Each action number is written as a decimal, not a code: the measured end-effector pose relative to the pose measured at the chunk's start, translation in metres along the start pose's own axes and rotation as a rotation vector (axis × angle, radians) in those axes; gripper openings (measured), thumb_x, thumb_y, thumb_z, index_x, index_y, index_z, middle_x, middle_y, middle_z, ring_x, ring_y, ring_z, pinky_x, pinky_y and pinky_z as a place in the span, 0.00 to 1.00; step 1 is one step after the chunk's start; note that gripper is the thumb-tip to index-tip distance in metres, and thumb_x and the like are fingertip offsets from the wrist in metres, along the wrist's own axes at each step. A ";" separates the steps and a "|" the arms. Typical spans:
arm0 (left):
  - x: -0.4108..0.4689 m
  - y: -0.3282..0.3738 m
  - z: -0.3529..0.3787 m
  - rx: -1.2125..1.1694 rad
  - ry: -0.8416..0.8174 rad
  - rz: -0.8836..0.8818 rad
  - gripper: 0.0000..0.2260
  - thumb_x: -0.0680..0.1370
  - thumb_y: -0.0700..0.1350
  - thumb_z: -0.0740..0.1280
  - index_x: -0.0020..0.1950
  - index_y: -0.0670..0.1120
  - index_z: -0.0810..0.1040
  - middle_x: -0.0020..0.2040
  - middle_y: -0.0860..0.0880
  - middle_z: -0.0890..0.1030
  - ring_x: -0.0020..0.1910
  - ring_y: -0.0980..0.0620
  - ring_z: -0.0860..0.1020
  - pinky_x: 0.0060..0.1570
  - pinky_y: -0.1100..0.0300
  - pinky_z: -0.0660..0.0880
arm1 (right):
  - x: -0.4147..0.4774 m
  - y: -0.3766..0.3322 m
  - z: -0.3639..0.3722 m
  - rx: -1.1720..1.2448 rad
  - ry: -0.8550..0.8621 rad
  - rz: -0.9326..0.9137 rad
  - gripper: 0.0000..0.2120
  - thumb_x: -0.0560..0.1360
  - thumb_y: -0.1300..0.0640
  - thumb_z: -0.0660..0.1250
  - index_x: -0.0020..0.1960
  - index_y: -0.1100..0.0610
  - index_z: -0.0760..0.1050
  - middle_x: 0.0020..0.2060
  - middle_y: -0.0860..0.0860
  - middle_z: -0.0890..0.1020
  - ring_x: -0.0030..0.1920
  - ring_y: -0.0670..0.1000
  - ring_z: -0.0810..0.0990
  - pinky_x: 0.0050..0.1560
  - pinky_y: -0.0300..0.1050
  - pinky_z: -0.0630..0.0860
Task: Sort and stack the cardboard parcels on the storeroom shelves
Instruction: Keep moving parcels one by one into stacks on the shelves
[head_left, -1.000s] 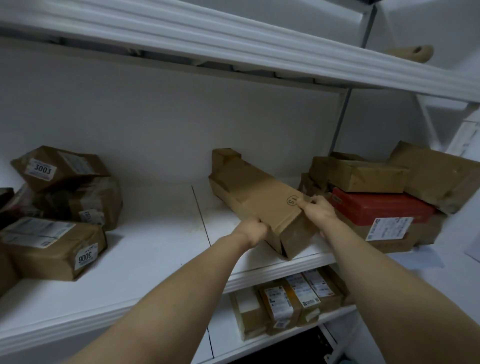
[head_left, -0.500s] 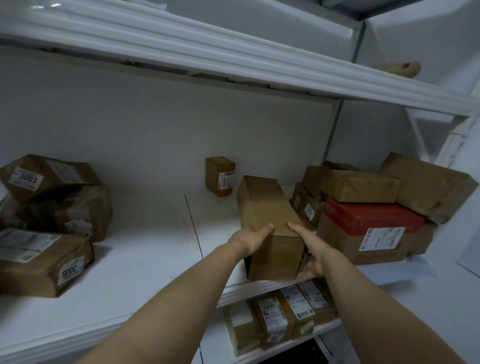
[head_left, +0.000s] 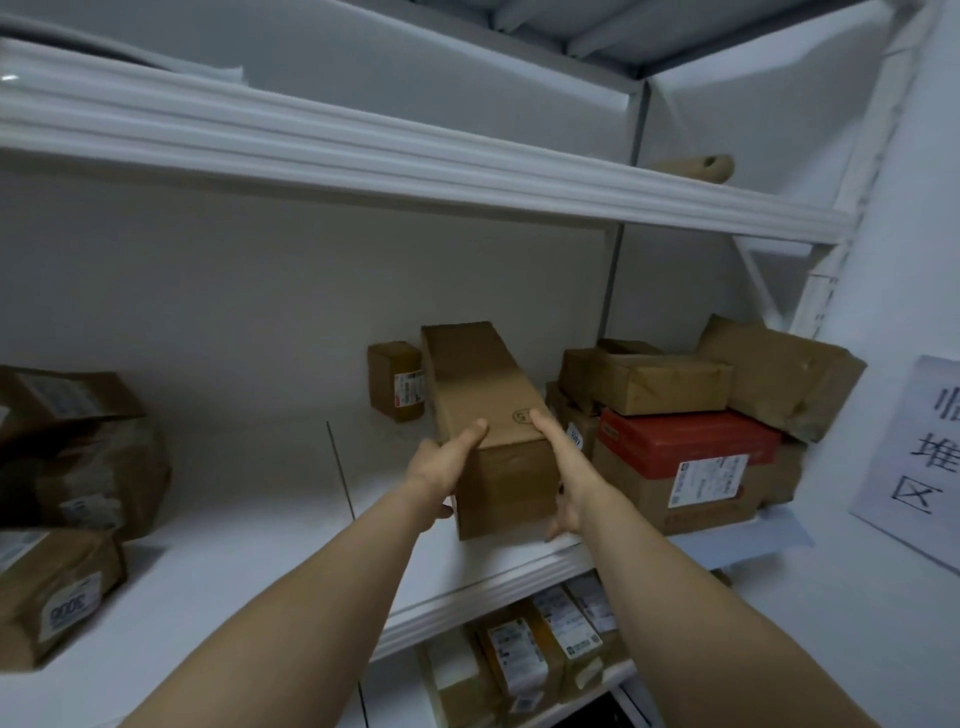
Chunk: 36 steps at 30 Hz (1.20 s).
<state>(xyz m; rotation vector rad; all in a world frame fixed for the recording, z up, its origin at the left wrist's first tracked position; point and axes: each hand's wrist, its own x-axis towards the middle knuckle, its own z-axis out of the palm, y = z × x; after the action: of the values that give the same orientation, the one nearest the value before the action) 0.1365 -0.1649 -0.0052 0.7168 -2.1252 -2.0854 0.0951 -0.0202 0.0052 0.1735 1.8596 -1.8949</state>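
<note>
A long brown cardboard parcel (head_left: 483, 395) lies lengthwise on the white middle shelf (head_left: 249, 525), its near end by the shelf's front edge. My left hand (head_left: 441, 467) grips its near left side, thumb on top. My right hand (head_left: 563, 470) holds the near right side, one finger up on the top edge. A small labelled brown box (head_left: 395, 379) stands just behind and left of the parcel, against the back wall.
Right of the parcel is a pile: a red box (head_left: 685, 436) on a labelled carton, with brown parcels (head_left: 660, 382) on top. Wrapped parcels (head_left: 78, 467) crowd the shelf's left end. Several labelled boxes (head_left: 540, 654) stand on the shelf below. A paper sign (head_left: 930, 457) hangs at right.
The long parcel turned from a diagonal to pointing straight back, then slid deeper onto the shelf next to the small box. Both hands stayed on its near end.
</note>
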 end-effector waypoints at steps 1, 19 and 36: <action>-0.001 0.001 0.001 -0.037 -0.005 -0.004 0.33 0.72 0.63 0.67 0.69 0.45 0.64 0.63 0.42 0.73 0.59 0.41 0.74 0.53 0.47 0.74 | -0.004 -0.004 -0.001 -0.012 -0.012 0.003 0.60 0.47 0.24 0.73 0.74 0.45 0.63 0.72 0.57 0.68 0.70 0.65 0.64 0.62 0.78 0.55; -0.044 0.034 0.022 -0.054 0.000 0.039 0.19 0.78 0.52 0.64 0.66 0.45 0.67 0.59 0.44 0.76 0.56 0.45 0.75 0.54 0.49 0.73 | -0.029 -0.023 -0.019 -0.239 0.280 -0.588 0.38 0.55 0.35 0.79 0.62 0.40 0.72 0.73 0.51 0.51 0.71 0.59 0.60 0.69 0.56 0.66; -0.068 0.070 0.117 -0.294 -0.218 0.240 0.37 0.71 0.71 0.60 0.74 0.53 0.60 0.63 0.43 0.73 0.49 0.46 0.75 0.41 0.53 0.75 | -0.084 -0.061 -0.084 -0.641 0.692 -1.003 0.36 0.61 0.33 0.74 0.65 0.43 0.70 0.76 0.50 0.45 0.76 0.59 0.46 0.73 0.56 0.55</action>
<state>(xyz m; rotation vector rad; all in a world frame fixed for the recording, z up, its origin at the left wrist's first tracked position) 0.1345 -0.0337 0.0720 0.1985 -1.8249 -2.3521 0.1235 0.0799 0.0893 -0.4660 3.3842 -1.7173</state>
